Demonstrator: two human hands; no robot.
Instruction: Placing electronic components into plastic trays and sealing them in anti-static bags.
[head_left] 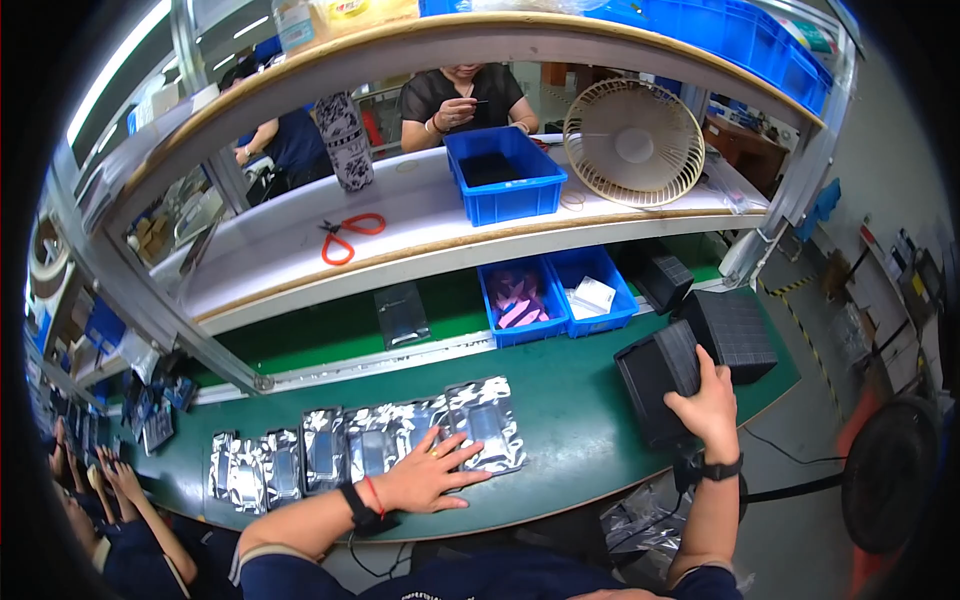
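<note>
My left hand [430, 477] lies with spread fingers on the right end of a row of shiny silver antistatic bags [370, 450]. Its fingertips touch the last silver bag [484, 425], which has a dark rectangular patch showing in it. My right hand [709, 405] grips the near edge of a stack of thin black trays [655, 385], thumb on one side and fingers over the top. That stack leans at a tilt. Just behind it stands a second black stack [735, 335] with ribbed layers. What the trays hold cannot be seen.
Blue bins with pink pieces [518, 300] and white boxes [592, 297] stand under the shelf [430, 240]. On the shelf are red-handled scissors [345, 240], a blue bin [510, 180] and a fan cover [635, 140]. A co-worker's hands [115, 480] are at the left; another person sits opposite.
</note>
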